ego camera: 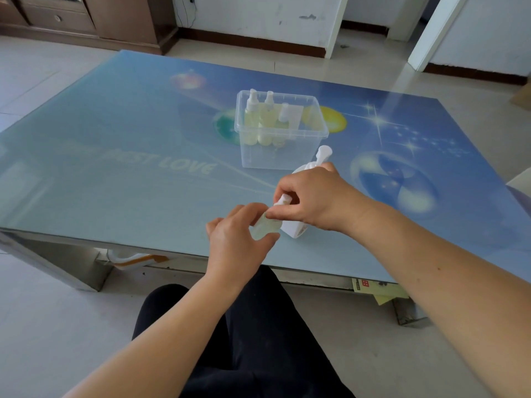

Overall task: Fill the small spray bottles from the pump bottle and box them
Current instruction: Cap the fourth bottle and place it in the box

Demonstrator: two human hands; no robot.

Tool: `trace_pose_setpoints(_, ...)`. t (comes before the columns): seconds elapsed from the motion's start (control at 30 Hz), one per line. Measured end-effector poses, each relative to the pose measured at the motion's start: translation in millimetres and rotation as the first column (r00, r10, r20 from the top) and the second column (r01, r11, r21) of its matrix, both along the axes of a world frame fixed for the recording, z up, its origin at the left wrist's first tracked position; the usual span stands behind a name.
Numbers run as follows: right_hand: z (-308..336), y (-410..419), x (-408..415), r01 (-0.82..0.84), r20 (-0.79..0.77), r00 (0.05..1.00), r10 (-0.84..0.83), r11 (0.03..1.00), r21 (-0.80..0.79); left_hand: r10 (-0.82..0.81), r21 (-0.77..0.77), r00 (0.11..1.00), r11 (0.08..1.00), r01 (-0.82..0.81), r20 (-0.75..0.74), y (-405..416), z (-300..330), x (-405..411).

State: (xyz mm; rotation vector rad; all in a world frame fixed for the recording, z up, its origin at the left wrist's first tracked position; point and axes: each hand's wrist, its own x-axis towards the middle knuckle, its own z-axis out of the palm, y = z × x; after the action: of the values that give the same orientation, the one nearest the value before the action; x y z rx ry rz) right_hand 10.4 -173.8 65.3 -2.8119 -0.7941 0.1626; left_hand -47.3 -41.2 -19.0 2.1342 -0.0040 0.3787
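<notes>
A glass table [115, 145] printed with a blue space scene bore the words "BEST LOVE". A small bottle [265, 226] of pale yellow liquid was gripped by the left hand [238, 242], its white cap [283, 200] pinched by the right hand [311, 196]. The pump bottle [311, 165] was partly hidden behind them. Three filled bottles [264, 119] were seen standing in the clear box [280, 156].

A low glass-topped table [120, 156] printed with blue sky, planets and stars is standing on pale floor tiles [43, 326]. A clear plastic box [304, 150] is sitting near its middle, and a white pump bottle [311, 168] is standing just nearer, to the right.
</notes>
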Motion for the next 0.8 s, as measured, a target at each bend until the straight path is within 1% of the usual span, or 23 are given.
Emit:
trace_pose_setpoints(0.07, 1.4, 0.4, -0.8, 0.017, -0.007, 1.0, -0.017, 1.0, 0.0, -0.001, -0.019, 1.0, 1.0, 0.001, 0.006, -1.2, 1.2, -1.1)
trace_pose_setpoints(0.17, 7.4, -4.6, -1.6, -0.005, -0.103, 0.995, 0.009, 0.999, 0.042, 0.009, -0.051, 1.0, 0.999, -0.009, -0.006, -1.7, 5.9, -0.3)
trace_pose_setpoints(0.2, 9.6, -5.3, -0.9, -0.013, -0.106, 0.994, 0.019, 0.998, 0.059, 0.013, -0.054, 1.0, 0.998, -0.013, -0.011, -1.3, 7.0, 0.2)
trace_pose_setpoints(0.27, 11.6, -3.5, 0.9, 0.009, -0.073, 0.997, -0.003, 0.997, 0.073, 0.014, -0.059, 1.0, 0.998, -0.014, -0.006, -1.3, 8.7, 1.0)
trace_pose_setpoints(0.37, 11.6, 1.5, 0.7, 0.066, -0.033, 0.997, -0.066, 0.998, 0.008, 0.019, -0.057, 1.0, 0.998, -0.019, -0.002, -0.3, 8.6, 1.2)
trace_pose_setpoints(0.4, 12.2, 1.2, 0.1, 0.064, -0.043, 0.997, -0.063, 0.998, 0.014, 0.023, -0.056, 1.0, 0.998, -0.023, -0.001, 0.2, 8.6, 1.0)
trace_pose_setpoints(0.5, 16.0, -2.1, 0.7, 0.025, -0.129, 0.992, -0.014, 0.996, 0.085, 0.039, -0.061, 0.999, 0.997, -0.039, 0.002, 1.6, 11.2, 1.3)
trace_pose_setpoints(0.57, 16.2, 1.5, -0.6, 0.028, -0.114, 0.993, -0.015, 0.993, 0.117, 0.05, -0.06, 0.999, 0.997, -0.05, 0.006, 2.9, 13.8, 1.4)
trace_pose_setpoints(0.7, 14.6, 9.6, -6.7, 0.111, -0.075, 0.992, -0.099, 0.975, 0.194, 0.064, -0.064, 0.997, 0.996, -0.062, 0.034, 7.9, 15.1, 0.4)
trace_pose_setpoints(0.8, 19.3, 11.8, -8.2, 0.084, -0.109, 0.992, -0.059, 0.966, 0.246, 0.076, -0.066, 0.996, 0.995, -0.073, 0.043, 11.4, 18.8, 0.0)
